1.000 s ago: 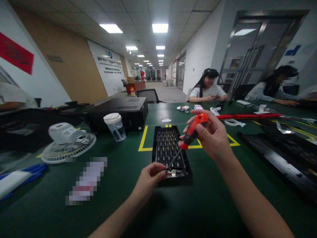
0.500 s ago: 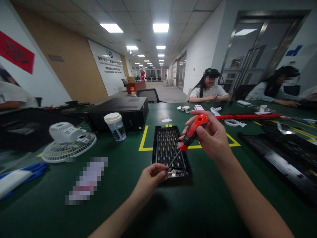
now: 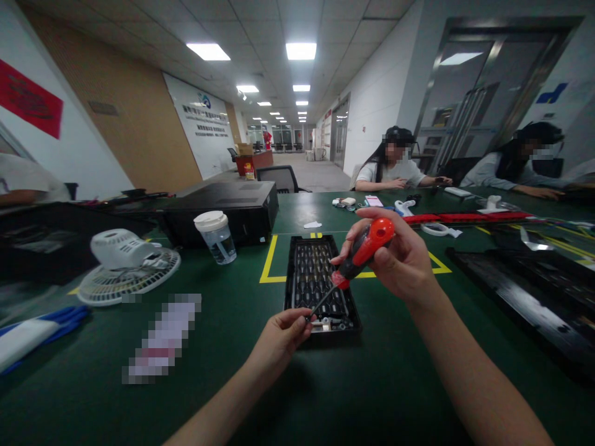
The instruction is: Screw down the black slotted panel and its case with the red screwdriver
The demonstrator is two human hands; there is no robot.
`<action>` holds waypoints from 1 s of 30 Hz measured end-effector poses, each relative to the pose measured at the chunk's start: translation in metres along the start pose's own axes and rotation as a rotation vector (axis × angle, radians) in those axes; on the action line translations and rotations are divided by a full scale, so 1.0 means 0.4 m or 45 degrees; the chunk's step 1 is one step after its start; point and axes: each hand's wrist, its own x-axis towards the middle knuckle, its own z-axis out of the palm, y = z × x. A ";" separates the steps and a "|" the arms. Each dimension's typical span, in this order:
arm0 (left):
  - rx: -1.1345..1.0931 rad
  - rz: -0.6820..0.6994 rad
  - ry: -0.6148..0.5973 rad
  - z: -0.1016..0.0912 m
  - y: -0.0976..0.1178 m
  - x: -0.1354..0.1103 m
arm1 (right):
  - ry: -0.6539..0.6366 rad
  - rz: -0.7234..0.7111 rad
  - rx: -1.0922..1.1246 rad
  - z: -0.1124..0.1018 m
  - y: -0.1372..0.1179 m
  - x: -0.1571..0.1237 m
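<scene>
Right hand (image 3: 402,263): fingers and thumb wrapped round the handle of a screwdriver (image 3: 357,255), raised above the table (image 3: 325,396).
Left hand (image 3: 281,339): thumb and fingertips pinched on the lower end of the shaft; whether a bit sits between them is too small to tell.
Hands: apart from each other, joined only through the tool.
Screwdriver: red and black, tilted, handle up to the right, shaft slanting down left over the near part of the case.
Black case (image 3: 290,275): open on the table between the forearms, rows of small pieces (image 3: 316,269) inside, light metal parts (image 3: 326,324) at its near end.
Yellow tape (image 3: 274,280): marked on the table beside the case.
Left side: lidded cup (image 3: 216,238) just before a black box (image 3: 232,214); white fan (image 3: 127,279) lying nearby.
Right side: long dark panel (image 3: 530,297), well apart from the case.
Across the table: two seated people (image 3: 388,176).
</scene>
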 end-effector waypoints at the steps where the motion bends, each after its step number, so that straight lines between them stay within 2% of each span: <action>1: -0.010 -0.004 0.000 0.001 0.001 -0.001 | -0.007 -0.002 0.002 0.000 0.001 0.000; 14: -0.030 -0.117 -0.064 0.000 0.001 -0.011 | -0.085 -0.039 0.098 -0.012 0.007 0.000; 19: 0.030 -0.101 -0.101 -0.003 0.001 -0.012 | -0.047 0.002 0.037 -0.013 0.004 -0.001; 25: 0.248 0.007 -0.192 -0.001 0.023 -0.017 | 0.016 -0.007 -0.012 -0.015 -0.002 0.001; 30: 0.613 0.315 -0.025 -0.028 0.066 0.011 | 0.020 -0.011 0.018 -0.020 0.005 0.006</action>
